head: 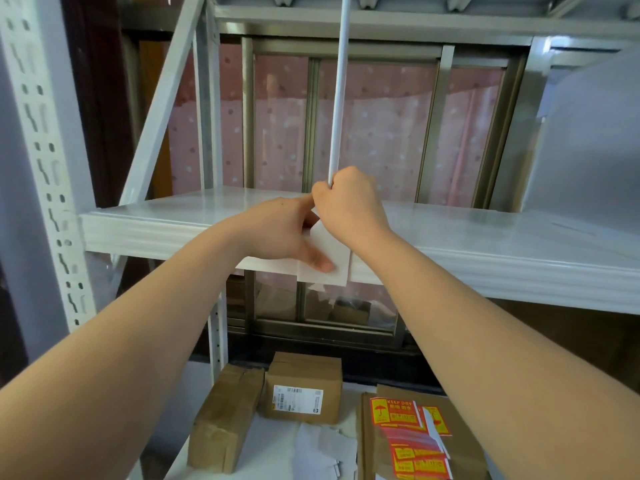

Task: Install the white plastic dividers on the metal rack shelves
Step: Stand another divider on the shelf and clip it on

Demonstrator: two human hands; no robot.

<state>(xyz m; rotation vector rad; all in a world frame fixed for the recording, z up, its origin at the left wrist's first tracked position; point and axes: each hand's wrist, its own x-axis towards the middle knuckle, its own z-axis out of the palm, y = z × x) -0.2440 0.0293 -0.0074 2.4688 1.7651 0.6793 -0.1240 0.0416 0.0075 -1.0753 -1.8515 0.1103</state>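
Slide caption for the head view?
Right hand grips the upright white divider; left hand pinches a plastic piece at the shelf front edge.

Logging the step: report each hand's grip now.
Left hand: pinches the white plate at the shelf edge.
Right hand: grips the divider.

Both arms reach forward, right hand point(349, 206) fisted, left hand point(282, 233) pinching, the two touching.
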